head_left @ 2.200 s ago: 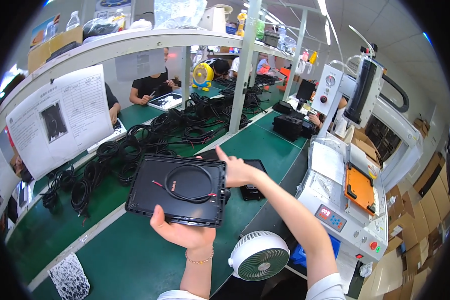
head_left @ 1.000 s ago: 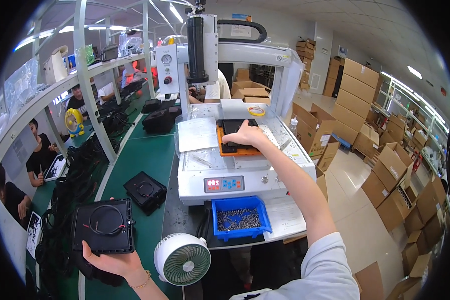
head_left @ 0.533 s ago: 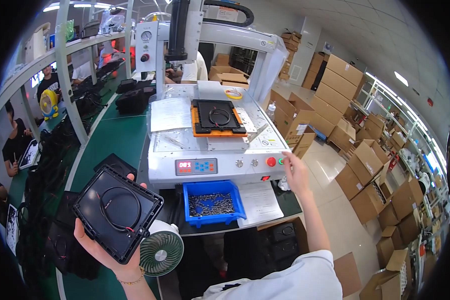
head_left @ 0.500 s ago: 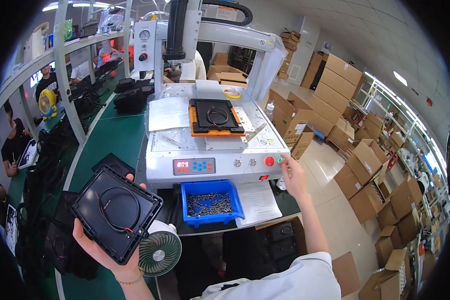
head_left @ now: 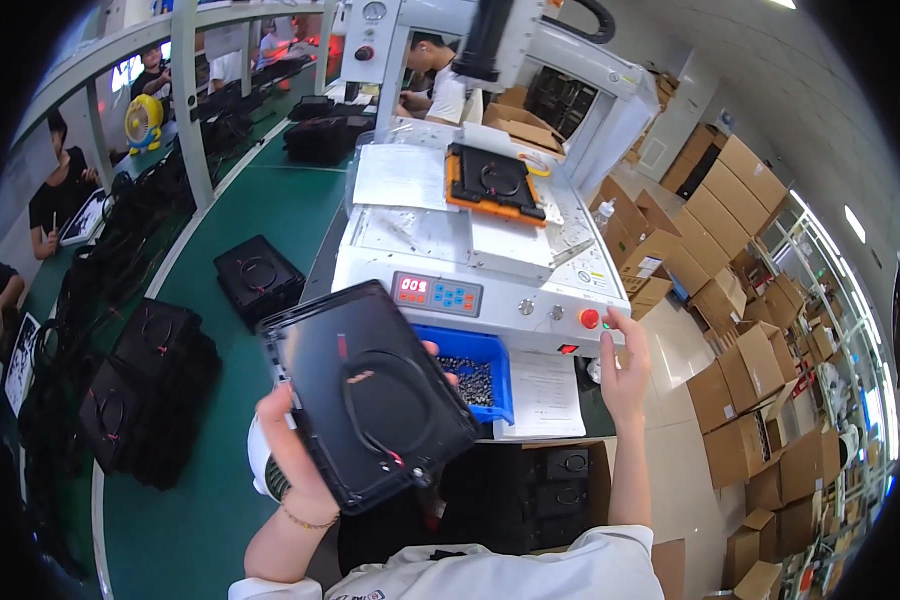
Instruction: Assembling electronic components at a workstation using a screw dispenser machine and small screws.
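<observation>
My left hand [head_left: 298, 450] grips a black rectangular plastic housing [head_left: 345, 345] by its edges, tilted, with a coiled black cable and red wire ends inside. It hangs in front of the machine, partly covering a blue bin [head_left: 500, 350] of small metal screws. My right hand [head_left: 625, 378] holds nothing, its fingers apart at the green button on the machine's front panel, beside a red button [head_left: 589, 318]. I cannot tell whether a finger presses it. On the white benchtop machine [head_left: 370, 255], a similar black housing [head_left: 490, 178] sits in an orange fixture [head_left: 515, 211].
Stacked black housings [head_left: 155, 335] and one more pile [head_left: 258, 275] stand on the green bench [head_left: 240, 205] at left. A carton [head_left: 597, 490] with housings is below the machine. Papers [head_left: 540, 395] lie beside the blue bin. Co-workers sit beyond; cardboard boxes [head_left: 760, 345] line the right.
The view has shifted, with the machine now farther right. My left hand has brought the housing rightward and closer, over the bin's left part. My right hand stays by the green button, fingers more spread.
</observation>
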{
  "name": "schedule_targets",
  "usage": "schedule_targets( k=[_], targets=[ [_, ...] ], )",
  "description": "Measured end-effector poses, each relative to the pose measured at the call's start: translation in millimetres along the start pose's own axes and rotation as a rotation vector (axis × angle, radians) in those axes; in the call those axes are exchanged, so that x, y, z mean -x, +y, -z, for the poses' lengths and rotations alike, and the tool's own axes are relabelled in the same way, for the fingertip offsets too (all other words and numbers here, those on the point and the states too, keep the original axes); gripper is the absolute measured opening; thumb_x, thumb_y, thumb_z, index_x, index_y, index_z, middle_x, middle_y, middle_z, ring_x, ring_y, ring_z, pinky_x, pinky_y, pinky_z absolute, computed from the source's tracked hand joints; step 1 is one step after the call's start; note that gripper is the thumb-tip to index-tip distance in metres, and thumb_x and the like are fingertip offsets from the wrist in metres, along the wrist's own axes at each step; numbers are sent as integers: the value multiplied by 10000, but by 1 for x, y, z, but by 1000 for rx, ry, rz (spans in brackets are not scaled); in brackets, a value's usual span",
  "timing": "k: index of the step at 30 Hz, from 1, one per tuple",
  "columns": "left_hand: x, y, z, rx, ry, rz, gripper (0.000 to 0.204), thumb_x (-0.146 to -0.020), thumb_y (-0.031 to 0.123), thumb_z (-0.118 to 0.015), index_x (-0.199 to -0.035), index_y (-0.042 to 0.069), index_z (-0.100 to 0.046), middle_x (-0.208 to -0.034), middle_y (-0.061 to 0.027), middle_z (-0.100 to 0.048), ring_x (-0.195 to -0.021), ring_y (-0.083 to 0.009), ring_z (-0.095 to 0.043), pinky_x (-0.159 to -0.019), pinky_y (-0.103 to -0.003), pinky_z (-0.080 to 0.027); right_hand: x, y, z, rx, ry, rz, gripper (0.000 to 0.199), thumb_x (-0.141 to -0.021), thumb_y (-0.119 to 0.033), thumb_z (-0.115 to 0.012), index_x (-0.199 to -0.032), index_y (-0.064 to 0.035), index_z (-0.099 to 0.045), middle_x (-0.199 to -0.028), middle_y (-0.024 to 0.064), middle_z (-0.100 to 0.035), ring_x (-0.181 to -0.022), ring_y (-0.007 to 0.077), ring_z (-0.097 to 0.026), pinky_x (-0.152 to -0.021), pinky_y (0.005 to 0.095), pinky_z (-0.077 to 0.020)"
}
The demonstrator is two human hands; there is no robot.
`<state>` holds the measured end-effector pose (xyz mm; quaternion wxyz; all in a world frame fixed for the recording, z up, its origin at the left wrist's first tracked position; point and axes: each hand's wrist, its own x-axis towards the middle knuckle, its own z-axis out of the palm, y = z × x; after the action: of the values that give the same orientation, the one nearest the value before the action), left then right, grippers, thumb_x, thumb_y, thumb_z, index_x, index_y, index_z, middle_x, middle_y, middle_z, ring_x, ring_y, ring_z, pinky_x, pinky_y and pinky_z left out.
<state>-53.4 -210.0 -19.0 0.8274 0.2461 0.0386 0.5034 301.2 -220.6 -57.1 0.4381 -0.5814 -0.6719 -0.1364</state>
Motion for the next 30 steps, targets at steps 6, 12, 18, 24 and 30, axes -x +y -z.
schedule_targets(
  k=[6, 12, 18, 24, 30],
  targets=[
    [-4, -24, 25, 107, 19, 356, 943, -842, 698, -355, -1489, 17, -262, -1409, -296, -417, -1235, -514, -474, -1027, -582, -419, -54, -117, -13, -579, -580, 254, 315, -793, 54, -666, -1090, -45, -702, -1101, 94, -643, -995, 230, -615, -899, 330, -470],
    [-2, -48, 34, 99, 147, 484, 886, -854, 653, -319, -1475, 24, -274, -1404, -308, -414, -1262, -499, -461, -1070, -580, -378, -72, -123, -46, -514, -804, 474, 234, -746, -40, -761, -968, -110, -740, -1092, 35, -627, -1010, 224, -555, -866, 350, -477],
    [-6, -52, 33, 152, 29, 560, 861, -859, 609, -322, -1463, -3, -290, -1401, -312, -419, -1277, -452, -472, -1087, -531, -376, -80, -113, -53, -661, -928, 414, 126, -768, -47, -758, -867, -63, -682, -1058, 52, -651, -1009, 230, -579, -880, 348, -471],
    [-6, -45, 35, 225, 126, 583, 844, -844, 586, -348, -1442, -10, -335, -1373, -286, -462, -1240, -437, -509, -1073, -497, -400, -70, -127, -30, -1192, -794, 161, 110, -856, -27, -693, -833, -25, -586, -905, 155, -705, -766, 235, -688, -682, 323, -547],
    [0, -23, 35, 405, 44, 120, 890, -830, 623, -444, -1416, -43, -365, -1367, -270, -466, -1289, -391, -458, -1092, -531, -359, -30, -139, 33, -1409, -786, 572, 90, -875, 44, -600, -892, 76, -683, -986, 235, -705, -845, 281, -707, -791, 327, -582]
  ],
)
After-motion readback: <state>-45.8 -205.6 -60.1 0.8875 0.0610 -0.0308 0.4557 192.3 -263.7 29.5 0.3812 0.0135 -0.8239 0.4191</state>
